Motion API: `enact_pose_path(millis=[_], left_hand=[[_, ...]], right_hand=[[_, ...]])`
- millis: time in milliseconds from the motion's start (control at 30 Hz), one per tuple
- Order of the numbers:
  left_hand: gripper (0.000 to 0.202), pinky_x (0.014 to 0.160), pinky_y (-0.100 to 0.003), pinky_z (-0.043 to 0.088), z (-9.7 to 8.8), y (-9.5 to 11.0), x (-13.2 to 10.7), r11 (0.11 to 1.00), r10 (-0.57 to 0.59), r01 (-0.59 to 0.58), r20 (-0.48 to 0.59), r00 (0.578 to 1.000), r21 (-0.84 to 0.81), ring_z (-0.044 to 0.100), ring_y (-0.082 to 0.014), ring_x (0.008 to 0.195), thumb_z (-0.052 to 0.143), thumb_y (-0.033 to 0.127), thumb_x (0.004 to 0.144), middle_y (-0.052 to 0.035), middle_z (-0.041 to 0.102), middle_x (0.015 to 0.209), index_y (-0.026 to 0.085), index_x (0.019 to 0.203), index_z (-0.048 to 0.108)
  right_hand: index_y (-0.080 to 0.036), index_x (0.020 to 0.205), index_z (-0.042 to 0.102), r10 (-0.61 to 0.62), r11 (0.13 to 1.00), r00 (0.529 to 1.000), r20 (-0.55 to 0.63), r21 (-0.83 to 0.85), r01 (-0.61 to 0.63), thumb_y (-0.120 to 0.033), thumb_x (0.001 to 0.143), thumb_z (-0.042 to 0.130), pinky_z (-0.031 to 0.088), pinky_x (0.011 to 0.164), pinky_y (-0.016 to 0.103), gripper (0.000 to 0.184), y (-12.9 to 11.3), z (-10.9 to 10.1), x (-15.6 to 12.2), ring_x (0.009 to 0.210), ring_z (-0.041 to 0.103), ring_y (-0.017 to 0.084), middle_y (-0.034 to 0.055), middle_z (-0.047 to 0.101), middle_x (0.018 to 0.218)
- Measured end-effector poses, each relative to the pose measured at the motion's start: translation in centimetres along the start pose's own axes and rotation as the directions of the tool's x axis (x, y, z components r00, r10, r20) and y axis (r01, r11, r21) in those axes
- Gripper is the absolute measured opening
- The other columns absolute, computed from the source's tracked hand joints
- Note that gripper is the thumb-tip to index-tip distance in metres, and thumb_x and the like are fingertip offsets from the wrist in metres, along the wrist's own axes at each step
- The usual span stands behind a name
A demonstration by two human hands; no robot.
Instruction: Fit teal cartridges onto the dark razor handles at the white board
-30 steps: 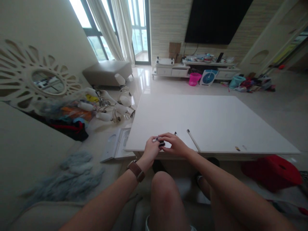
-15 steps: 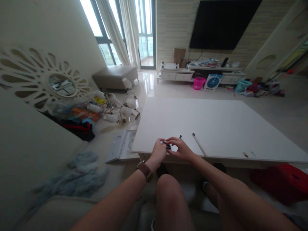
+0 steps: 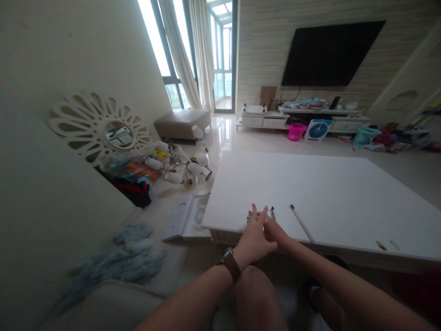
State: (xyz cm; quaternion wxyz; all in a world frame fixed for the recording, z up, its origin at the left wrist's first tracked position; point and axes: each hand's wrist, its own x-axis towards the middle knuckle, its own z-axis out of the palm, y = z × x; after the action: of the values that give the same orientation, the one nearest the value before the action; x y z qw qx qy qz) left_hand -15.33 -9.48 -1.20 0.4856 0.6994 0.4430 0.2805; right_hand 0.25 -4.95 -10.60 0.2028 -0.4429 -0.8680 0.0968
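My left hand [image 3: 255, 238] is over the near edge of the white table [image 3: 292, 179], fingers spread and thumb stretched to the right. It crosses in front of my right hand [image 3: 274, 231], covering most of that hand's fingers, which look curled in. Just left of my left fingers shows a bit of a small dark object [image 3: 248, 219]; its kind is unclear. Beyond my right hand lies a small black-and-silver piece [image 3: 272, 213]. Farther right, a thin white stick with a dark tip [image 3: 301, 223] rests on the tabletop.
An opened white box [image 3: 196, 218] lies on the floor left of the table, below a chandelier with white shades [image 3: 188, 172]. Small flat pieces [image 3: 381, 245] lie near the table's right front edge. Grey-blue fluffy fabric [image 3: 131, 257] is at lower left.
The view has shifted up and left. Both hands were pinching a small black object together; now my left hand has spread its fingers and crossed in front of my right.
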Motion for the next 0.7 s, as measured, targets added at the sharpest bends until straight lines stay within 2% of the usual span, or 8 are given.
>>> enact_pose_path(millis=[33,100,167,200,267,333,567,700], left_hand=[[0.111,0.12,-0.053,0.02,-0.1,0.1,-0.2,0.996,0.048,-0.051,0.047,0.998,0.067,0.001,-0.0401,0.15,0.076,0.018,0.057,-0.0104,-0.004,0.165,0.029,0.155,0.024],[0.117,0.12,-0.055,0.017,-0.2,0.1,-0.4,0.969,0.143,-0.167,0.141,0.98,0.179,-0.002,-0.0408,0.15,0.081,0.019,0.054,-0.0102,-0.004,0.165,0.03,0.155,0.023],[0.121,0.12,-0.056,0.017,-0.2,0.0,-0.6,0.934,0.217,-0.272,0.241,0.946,0.23,0.0,-0.0422,0.149,0.085,0.022,0.053,-0.0116,-0.004,0.165,0.03,0.156,0.021],[0.122,0.119,-0.058,0.018,-0.2,-0.1,-0.7,0.917,0.24,-0.314,0.288,0.927,0.245,0.003,-0.0432,0.149,0.086,0.023,0.054,-0.0126,-0.005,0.165,0.03,0.156,0.019],[0.122,0.117,-0.062,0.018,-0.2,-0.2,-0.8,0.889,0.269,-0.374,0.36,0.894,0.265,0.007,-0.0457,0.148,0.086,0.026,0.057,-0.0131,-0.002,0.165,0.031,0.156,0.016],[0.123,0.114,-0.068,0.018,-0.2,-0.2,-0.9,0.874,0.277,-0.395,0.376,0.884,0.284,0.007,-0.0489,0.147,0.085,0.025,0.059,-0.011,0.003,0.165,0.035,0.156,0.012],[0.114,0.107,-0.08,0.017,-0.8,0.5,-0.9,0.878,0.27,-0.356,0.28,0.921,0.321,0.006,-0.0495,0.147,0.078,0.021,0.066,-0.0097,0.014,0.164,0.039,0.155,0.009],[0.096,0.111,-0.072,0.021,-1.2,1.3,-1.0,0.853,0.32,-0.408,0.291,0.901,0.324,0.019,-0.0409,0.147,0.069,0.016,0.073,-0.0106,0.03,0.159,0.032,0.154,0.02]], right_hand=[[-0.022,0.127,0.063,-0.018,0.978,1.0,0.021,-0.206,0.022,-0.013,0.08,0.061,0.054,0.094,0.035,0.048,0.0,0.8,0.5,0.111,0.063,0.024,0.0137,0.064,0.121],[-0.022,0.113,0.07,-0.007,0.78,0.998,0.06,-0.625,0.043,-0.021,0.08,0.064,0.056,0.09,0.032,0.034,-0.3,2.2,2.2,0.111,0.064,0.022,0.0114,0.066,0.114],[-0.019,0.107,0.071,0.034,0.617,0.998,0.053,-0.786,0.021,-0.033,0.083,0.061,0.056,0.087,0.028,0.03,-0.7,3.3,4.5,0.11,0.064,0.018,0.0084,0.065,0.111],[-0.018,0.106,0.07,0.05,0.644,0.998,0.045,-0.765,0.002,-0.037,0.085,0.058,0.055,0.086,0.026,0.031,-0.8,3.8,5.8,0.108,0.064,0.016,0.0069,0.064,0.111],[-0.015,0.115,0.066,0.06,0.815,0.997,0.047,-0.579,-0.022,-0.04,0.088,0.059,0.052,0.087,0.02,0.038,-0.8,4.6,8.5,0.101,0.064,0.012,0.0058,0.064,0.111],[-0.015,0.118,0.063,0.082,0.92,0.995,0.053,-0.389,-0.055,-0.037,0.087,0.066,0.05,0.087,0.02,0.038,-0.6,5.4,10.9,0.098,0.063,0.013,0.0075,0.066,0.11],[-0.013,0.121,0.058,0.182,0.981,0.98,0.078,-0.087,-0.176,-0.028,0.082,0.071,0.046,0.092,0.033,0.043,-0.1,7.7,15.6,0.106,0.057,0.022,0.0124,0.065,0.112],[-0.016,0.125,0.058,0.138,0.99,0.987,0.086,-0.024,-0.136,-0.028,0.087,0.067,0.041,0.103,0.041,0.041,-0.1,7.2,15.4,0.126,0.046,0.025,0.0142,0.054,0.136]])
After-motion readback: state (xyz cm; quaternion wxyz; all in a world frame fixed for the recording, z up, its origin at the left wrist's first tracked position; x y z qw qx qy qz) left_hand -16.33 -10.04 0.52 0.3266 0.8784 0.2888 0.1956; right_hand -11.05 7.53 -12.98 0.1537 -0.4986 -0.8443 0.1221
